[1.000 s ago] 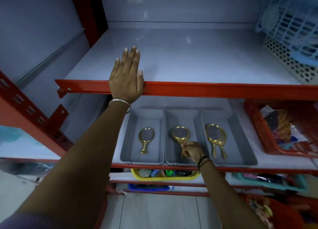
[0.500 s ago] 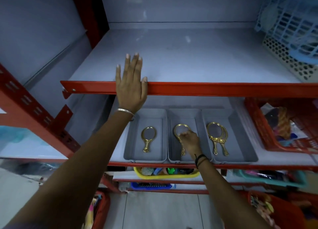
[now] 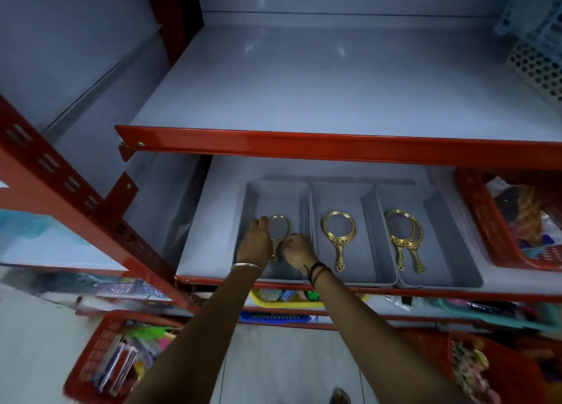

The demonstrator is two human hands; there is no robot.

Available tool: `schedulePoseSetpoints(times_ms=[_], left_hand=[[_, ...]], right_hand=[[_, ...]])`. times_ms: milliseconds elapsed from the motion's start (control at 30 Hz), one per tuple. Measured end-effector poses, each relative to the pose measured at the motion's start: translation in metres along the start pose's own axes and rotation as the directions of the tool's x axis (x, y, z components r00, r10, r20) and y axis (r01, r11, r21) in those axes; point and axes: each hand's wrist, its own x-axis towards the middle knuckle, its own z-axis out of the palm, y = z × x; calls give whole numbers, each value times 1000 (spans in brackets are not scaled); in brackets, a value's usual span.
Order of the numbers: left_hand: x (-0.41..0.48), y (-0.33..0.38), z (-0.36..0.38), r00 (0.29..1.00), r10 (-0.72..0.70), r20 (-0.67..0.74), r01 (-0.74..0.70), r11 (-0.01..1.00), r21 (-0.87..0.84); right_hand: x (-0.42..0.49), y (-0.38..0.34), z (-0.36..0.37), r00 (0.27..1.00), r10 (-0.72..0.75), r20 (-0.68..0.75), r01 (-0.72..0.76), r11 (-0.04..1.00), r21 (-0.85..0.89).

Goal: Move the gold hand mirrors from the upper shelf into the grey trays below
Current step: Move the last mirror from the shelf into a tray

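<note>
Left tray [image 3: 258, 197]: both hands on the small mirror [image 3: 279, 227].
Left hand [image 3: 257, 241]: fingers pinching its rim.
Right hand [image 3: 299, 250]: fingers curled at the handle; grip unclear.
Advice: lay it flat, centred.

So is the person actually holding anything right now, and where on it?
Both hands are on the gold hand mirror in the left grey tray: left hand at the round frame's left edge, right hand beside the handle. A firm grip cannot be told.
</note>
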Motion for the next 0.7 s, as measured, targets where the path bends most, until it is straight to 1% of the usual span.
schedulePoseSetpoints(times_ms=[100, 167, 233, 433, 533, 600, 700], left_hand=[[7, -6, 15, 987, -146, 63, 147, 989, -13], [13, -7, 21, 971, -224, 86, 230, 971, -65], [16, -8, 25, 958, -266, 108, 279, 951, -135], [20, -16, 33, 933, -337, 125, 359, 890, -279], [20, -18, 33, 915, -383, 127, 403, 846, -349], [19, -17, 32, 909, -396, 128, 414, 832, -369], [18, -17, 32, 913, -383, 138, 407, 842, -354]], right_hand=[[10, 2, 14, 999, 30, -28, -30, 999, -12], [16, 6, 21, 998, 54, -45, -53, 998, 27], [16, 6, 25, 995, 83, -61, -78, 994, 75], [22, 9, 35, 986, 70, -149, -51, 991, 125], [23, 9, 40, 976, 120, -181, -91, 982, 165], [24, 9, 41, 968, 143, -206, -107, 978, 179], [25, 11, 40, 963, 167, -213, -121, 970, 213]])
